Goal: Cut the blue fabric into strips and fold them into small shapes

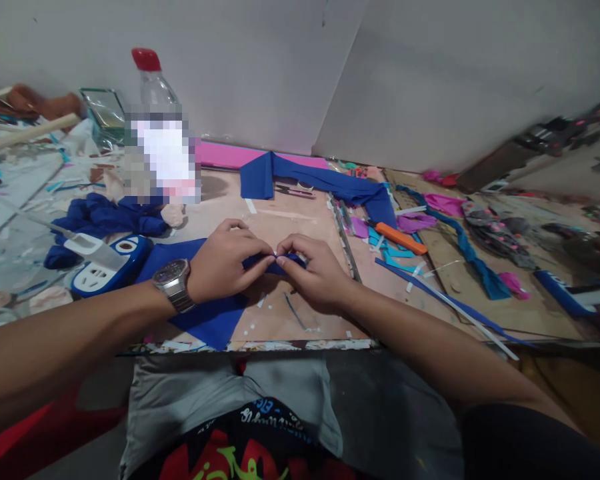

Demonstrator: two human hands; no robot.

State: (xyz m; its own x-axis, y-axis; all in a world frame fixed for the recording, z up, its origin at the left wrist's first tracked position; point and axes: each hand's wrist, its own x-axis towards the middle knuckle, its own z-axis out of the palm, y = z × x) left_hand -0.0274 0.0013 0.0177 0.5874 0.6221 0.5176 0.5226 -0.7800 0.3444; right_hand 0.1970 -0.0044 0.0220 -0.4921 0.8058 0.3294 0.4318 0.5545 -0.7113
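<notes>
Pinching a blue strip [253, 261] left of the orange tool [401, 238], left hand [224, 261] and right hand [321, 270] could lose it if either grip slackens.

Craft workshop, cluttered worktable [325, 228], cut blue fabric [213, 320], coloured scraps [443, 203], orange-handled tool [401, 239]

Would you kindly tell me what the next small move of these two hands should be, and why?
I would probably have the right grip slide a little rightward along the narrow blue fabric while the left grip pins it: both pinch close together at one spot, and the fabric shows on either side of it.
</notes>
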